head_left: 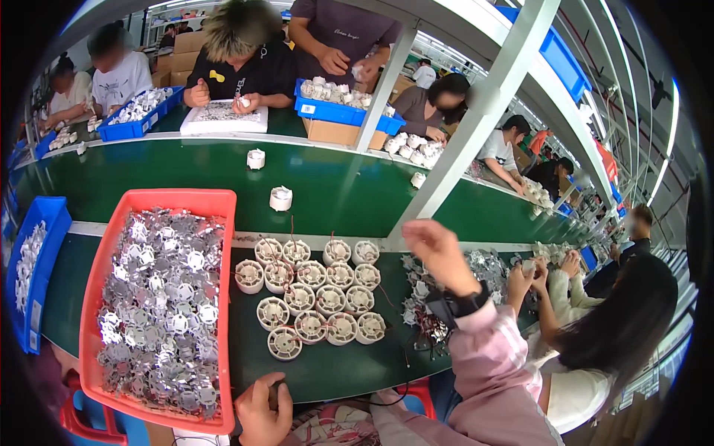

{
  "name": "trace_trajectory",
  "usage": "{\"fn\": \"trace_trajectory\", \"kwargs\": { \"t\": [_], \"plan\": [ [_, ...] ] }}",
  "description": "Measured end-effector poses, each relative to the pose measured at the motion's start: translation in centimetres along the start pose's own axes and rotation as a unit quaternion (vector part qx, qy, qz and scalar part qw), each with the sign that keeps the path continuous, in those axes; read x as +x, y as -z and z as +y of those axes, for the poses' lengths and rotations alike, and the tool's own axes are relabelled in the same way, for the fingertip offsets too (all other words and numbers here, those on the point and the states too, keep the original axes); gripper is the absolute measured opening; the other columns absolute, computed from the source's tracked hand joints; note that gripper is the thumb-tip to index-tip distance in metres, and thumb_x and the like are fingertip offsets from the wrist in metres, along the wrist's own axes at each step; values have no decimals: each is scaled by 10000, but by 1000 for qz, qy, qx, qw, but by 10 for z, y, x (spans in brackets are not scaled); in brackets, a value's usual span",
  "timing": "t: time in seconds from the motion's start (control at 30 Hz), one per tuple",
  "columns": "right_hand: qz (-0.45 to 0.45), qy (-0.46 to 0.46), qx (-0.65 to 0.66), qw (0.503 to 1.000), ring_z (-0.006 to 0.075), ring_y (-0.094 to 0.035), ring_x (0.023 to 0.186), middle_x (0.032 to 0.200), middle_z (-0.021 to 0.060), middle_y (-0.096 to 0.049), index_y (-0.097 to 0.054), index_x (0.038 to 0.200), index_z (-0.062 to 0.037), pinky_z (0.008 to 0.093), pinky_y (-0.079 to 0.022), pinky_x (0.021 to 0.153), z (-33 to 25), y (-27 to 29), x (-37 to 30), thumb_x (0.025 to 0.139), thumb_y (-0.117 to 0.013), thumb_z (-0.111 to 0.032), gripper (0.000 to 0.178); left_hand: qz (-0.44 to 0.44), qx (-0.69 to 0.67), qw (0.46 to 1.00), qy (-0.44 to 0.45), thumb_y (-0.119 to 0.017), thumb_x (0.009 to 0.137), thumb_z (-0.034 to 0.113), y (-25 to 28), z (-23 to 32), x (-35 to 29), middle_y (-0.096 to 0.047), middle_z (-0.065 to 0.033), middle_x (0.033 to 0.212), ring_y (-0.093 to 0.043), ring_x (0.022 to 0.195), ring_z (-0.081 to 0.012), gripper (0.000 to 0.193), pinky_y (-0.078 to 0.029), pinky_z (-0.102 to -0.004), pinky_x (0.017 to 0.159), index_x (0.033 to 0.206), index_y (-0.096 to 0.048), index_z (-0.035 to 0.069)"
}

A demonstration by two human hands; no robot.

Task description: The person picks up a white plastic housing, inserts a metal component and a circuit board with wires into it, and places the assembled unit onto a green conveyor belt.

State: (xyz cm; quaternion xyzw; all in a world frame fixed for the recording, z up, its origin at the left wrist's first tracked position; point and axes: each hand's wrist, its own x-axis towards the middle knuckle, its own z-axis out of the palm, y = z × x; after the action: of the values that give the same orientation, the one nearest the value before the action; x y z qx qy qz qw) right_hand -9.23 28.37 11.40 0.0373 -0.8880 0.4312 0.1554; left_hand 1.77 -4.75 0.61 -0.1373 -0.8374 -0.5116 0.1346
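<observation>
My right hand (437, 251), with a dark watch on its wrist and a pink sleeve, reaches over the far edge of the green worktop beside the conveyor. Its fingers stretch out to the left, loosely bent, and nothing shows in them. Near the front edge my left hand (264, 410) is curled closed; whatever it may hold is hidden. Between the hands stand several round white plastic housings (300, 299) in rough rows, some with thin red wires. To their left, a red tray (231, 312) is heaped with silvery flat star-shaped metal pieces (167, 297).
A green conveyor belt (342, 195) runs behind, carrying white round parts (280, 198). More metal pieces lie in a pile (416, 290) at right. A blue bin (33, 327) stands far left. A slanted white post (476, 119) rises ahead. Co-workers sit opposite and at right.
</observation>
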Motion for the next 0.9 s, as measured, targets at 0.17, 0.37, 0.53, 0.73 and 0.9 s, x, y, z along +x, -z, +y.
{"fn": "trace_trajectory", "kwargs": {
  "t": [0.17, 0.37, 0.53, 0.73, 0.9],
  "plan": [
    [89, 277, 356, 888, 159, -645, 665, 798, 189, -649, -544, 1010, 37, 355, -560, 687, -91, 32, -122, 936, -496, -119, 180, -104, 46, 982, -151, -655, 732, 7, 8, 23, 12, -521, -79, 643, -512, 555, -233, 218, -407, -338, 496, 947, -627, 28],
    [261, 65, 294, 917, 125, -574, 534, 687, 104, -633, -617, 887, 17, 238, -483, 513, -72, 42, -194, 913, -502, -32, 127, -168, 53, 962, -210, -678, 708, 36, -19, 41, 24, -545, -94, 750, -533, 683, -285, 241, -438, -370, 591, 945, -632, 35],
    [141, 11, -256, 956, 275, -618, 635, 704, 115, -623, -658, 927, -17, 325, -505, 579, 0, -3, -178, 762, -655, 8, 167, -177, 74, 952, -239, -678, 720, 43, -31, 53, 37, -552, -94, 769, -529, 710, -286, 235, -440, -376, 642, 950, -629, 37],
    [136, 28, -201, 970, 273, -596, 707, 858, 126, -634, -663, 910, -6, 335, -482, 623, 14, -24, -163, 699, -639, 70, 225, -172, 89, 952, -236, -675, 723, 35, -48, 70, 47, -556, -95, 754, -520, 683, -291, 238, -439, -377, 626, 957, -628, 36],
    [203, 40, -238, 949, 316, -583, 808, 947, 141, -628, -663, 915, -5, 374, -482, 714, 14, -7, -129, 709, -632, 60, 219, -165, 51, 967, -187, -667, 763, 62, -58, 73, 52, -541, -80, 703, -536, 624, -246, 247, -439, -356, 564, 1000, -619, 14]
  ]
}}
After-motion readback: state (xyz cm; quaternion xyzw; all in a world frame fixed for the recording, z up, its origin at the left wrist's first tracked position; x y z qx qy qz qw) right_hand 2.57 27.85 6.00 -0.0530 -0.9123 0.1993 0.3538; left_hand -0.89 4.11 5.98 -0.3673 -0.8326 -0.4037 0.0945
